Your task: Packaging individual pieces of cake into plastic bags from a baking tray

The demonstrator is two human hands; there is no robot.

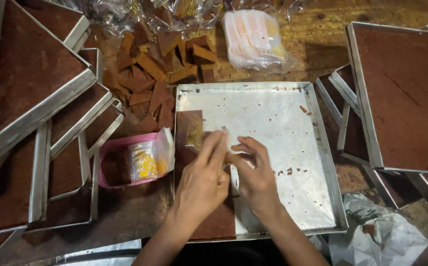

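Note:
My left hand and my right hand meet over the left part of a square metal tray. Both pinch a small clear plastic wrapper between the fingertips. A brown slab fills the tray's left strip under my left hand, and a wrapped brown piece lies just beyond my fingers. The rest of the tray is bare metal with crumbs.
A pink tub holding small yellow-printed wrappers sits left of the tray. Wrapped brown triangles pile up behind it. A pack of clear bags lies at the back. Stacked trays of brown slab stand left and right.

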